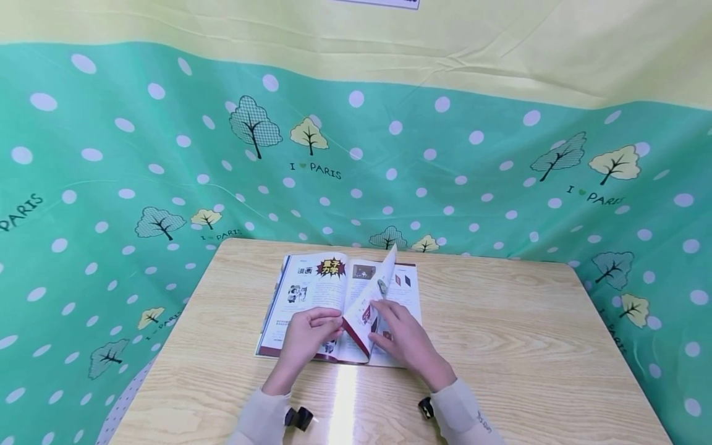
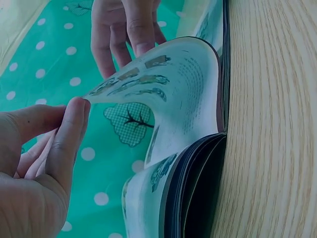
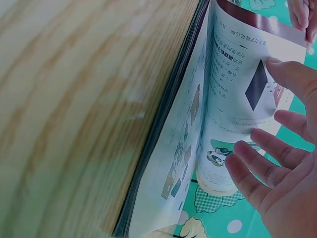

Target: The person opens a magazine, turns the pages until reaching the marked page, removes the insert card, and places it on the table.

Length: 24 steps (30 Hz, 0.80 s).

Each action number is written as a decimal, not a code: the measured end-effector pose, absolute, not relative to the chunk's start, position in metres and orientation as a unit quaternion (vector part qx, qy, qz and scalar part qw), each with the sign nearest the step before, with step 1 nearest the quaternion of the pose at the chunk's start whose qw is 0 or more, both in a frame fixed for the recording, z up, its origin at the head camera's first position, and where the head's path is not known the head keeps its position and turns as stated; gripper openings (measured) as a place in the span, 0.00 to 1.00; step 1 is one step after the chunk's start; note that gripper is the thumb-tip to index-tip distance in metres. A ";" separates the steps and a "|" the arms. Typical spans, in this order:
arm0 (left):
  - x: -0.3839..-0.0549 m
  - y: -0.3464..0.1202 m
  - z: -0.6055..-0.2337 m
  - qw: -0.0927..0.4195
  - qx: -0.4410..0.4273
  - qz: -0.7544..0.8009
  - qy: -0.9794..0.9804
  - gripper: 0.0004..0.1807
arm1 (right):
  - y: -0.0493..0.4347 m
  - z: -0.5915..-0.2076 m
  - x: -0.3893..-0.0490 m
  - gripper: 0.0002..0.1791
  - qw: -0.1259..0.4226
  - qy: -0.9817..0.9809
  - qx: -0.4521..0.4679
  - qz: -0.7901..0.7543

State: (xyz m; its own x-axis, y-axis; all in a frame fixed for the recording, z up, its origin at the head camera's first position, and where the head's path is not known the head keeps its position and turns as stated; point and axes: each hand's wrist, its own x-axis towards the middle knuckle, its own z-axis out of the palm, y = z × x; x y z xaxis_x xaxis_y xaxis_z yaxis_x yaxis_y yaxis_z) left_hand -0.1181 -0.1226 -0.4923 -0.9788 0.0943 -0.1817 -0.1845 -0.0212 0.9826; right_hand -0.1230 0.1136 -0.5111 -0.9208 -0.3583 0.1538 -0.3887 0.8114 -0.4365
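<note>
2 pale sleeves (image 1: pixel 258 417) lay nearest, a black device (image 1: pixel 303 418) at each cuff, both angled inward over the near side of the table (image 1: pixel 512 346). The wooden table carried a magazine (image 1: pixel 303 290), spread out just short of the far edge and closer to the far left corner than to the far right corner. Its spine ran roughly from the near side toward the far edge.

1 leaf (image 2: pixel 183 89) stood curled up from it between the 2 hands. From the pinching fingertips the leaf extended to the right and toward the far edge, its long axis slanting from near left to far right. A dark red strip (image 3: pixel 262 22) bordered its lower edge.

The left hand (image 1: pixel 308 334) was nearer to the free lower corner and held that corner between thumb and fingers, about above the spine, the forearm slanting in from the near left. The right hand (image 1: pixel 408 340) grasped nothing: on the leaf's right, its fingers were spread apart, palm toward the paper. Whether its fingertips touched the leaf could not be told.
</note>
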 end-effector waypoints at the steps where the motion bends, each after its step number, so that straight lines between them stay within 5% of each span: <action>1: -0.118 -0.123 -0.492 0.097 -0.035 0.714 0.693 0.14 | 0.114 -0.511 -0.123 0.40 0.033 -0.951 0.196 0.235; 24: -0.103 -0.180 -0.484 0.026 -0.125 0.706 0.697 0.12 | 0.154 -0.513 -0.108 0.40 -0.012 -0.963 0.168 0.210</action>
